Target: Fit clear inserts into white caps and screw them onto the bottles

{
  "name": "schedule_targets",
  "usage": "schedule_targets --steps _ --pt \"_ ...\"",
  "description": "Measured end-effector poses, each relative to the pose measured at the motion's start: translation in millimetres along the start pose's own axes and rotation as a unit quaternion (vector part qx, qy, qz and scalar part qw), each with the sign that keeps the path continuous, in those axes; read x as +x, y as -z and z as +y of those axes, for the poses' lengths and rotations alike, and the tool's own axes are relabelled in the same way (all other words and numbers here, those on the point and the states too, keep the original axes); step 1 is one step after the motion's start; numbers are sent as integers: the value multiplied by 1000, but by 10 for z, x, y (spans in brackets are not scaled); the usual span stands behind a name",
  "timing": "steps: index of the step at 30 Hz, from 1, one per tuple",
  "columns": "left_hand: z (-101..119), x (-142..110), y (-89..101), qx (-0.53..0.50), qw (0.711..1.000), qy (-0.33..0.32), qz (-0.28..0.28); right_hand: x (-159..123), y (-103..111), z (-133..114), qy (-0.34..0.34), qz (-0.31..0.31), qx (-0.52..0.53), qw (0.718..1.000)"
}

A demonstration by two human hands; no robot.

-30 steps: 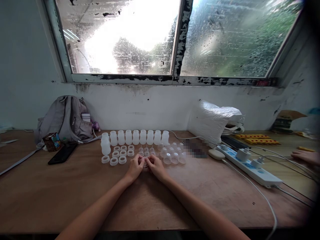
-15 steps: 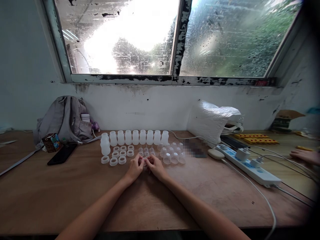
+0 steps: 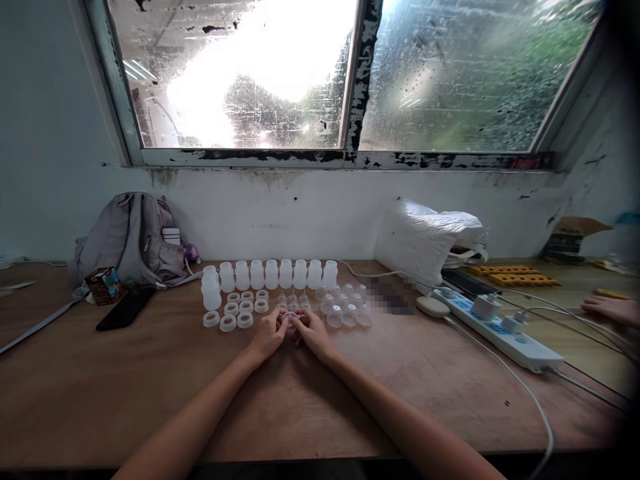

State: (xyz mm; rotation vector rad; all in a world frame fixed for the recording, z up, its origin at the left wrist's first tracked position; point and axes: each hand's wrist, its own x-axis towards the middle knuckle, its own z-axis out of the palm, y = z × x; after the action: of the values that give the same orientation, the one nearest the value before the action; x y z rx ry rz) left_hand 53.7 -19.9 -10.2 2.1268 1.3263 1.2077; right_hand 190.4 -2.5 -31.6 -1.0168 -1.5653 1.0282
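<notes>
My left hand (image 3: 269, 335) and my right hand (image 3: 312, 333) meet at the middle of the wooden table (image 3: 150, 393), fingers pinched together on a small clear plastic part (image 3: 291, 321) between them. Just beyond lie several more small clear parts (image 3: 293, 301). A row of white plastic bottles (image 3: 273, 273) stands behind them. White screw rings (image 3: 237, 311) lie to the left of my hands, and clear dome caps (image 3: 345, 309) lie to the right.
A grey backpack (image 3: 131, 237), a small carton (image 3: 105, 285) and a black phone (image 3: 125, 309) sit at the left. A white plastic bag (image 3: 427, 239), a power strip (image 3: 500, 328) with cables, and another person's hand (image 3: 609, 309) are at the right.
My hands have stayed together at the same spot, with only slight finger movement on the small clear part. The view has shifted a little.
</notes>
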Motion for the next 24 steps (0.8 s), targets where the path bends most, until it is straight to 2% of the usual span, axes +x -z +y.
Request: schedule_targets --steps 5,24 --pt "-2 -4 -12 4 1000 29 5 -5 11 -23 3 -3 -12 1000" --pt "-37 11 -58 -106 991 84 -17 -25 74 -123 13 -20 -55 998"
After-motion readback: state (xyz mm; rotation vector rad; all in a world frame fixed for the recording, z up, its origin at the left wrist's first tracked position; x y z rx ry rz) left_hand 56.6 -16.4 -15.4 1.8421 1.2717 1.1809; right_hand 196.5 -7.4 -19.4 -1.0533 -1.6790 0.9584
